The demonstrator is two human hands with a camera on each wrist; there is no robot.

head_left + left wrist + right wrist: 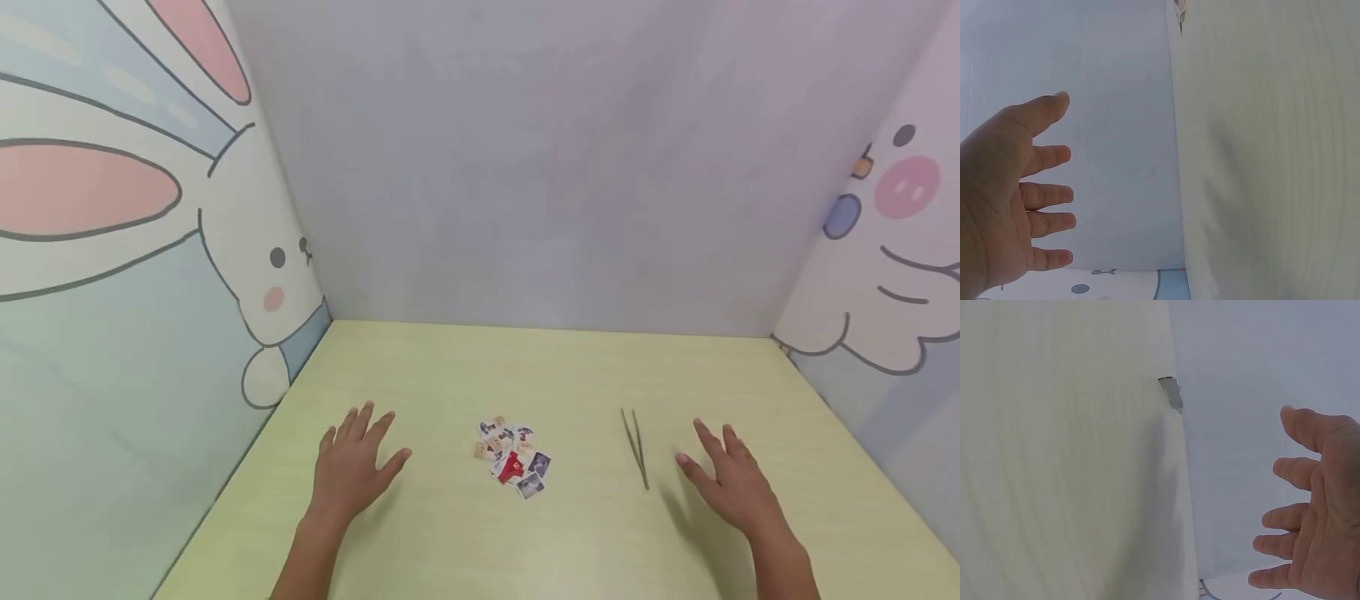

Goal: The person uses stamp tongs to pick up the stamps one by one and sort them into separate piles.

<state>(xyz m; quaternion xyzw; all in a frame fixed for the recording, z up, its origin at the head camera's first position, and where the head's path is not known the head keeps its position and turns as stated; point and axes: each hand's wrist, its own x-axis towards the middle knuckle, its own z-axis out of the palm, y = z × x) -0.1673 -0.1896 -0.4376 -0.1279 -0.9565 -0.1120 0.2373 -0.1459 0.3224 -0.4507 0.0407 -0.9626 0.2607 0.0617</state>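
My left hand (351,468) hovers over the left part of the table, palm down, fingers spread, holding nothing. Over the right part, my right hand (731,482) is held the same way, with its shadow on the tabletop below. Between the hands lies a loose heap of small stamp-like paper pieces (531,486), overlapping one another; one is bright red, others bear grey or tan pictures. Metal tweezers (640,454) lie just left of my right hand, tips apart and pointing away from me. In the right wrist view the tweezers (1172,394) appear foreshortened beyond the fingers.
The pale wood-grain table (450,367) meets a plain grey panel (525,167) at the back. A side panel with a cartoon rabbit (255,208) bounds the left, and another with a cartoon pig (892,250) bounds the right.
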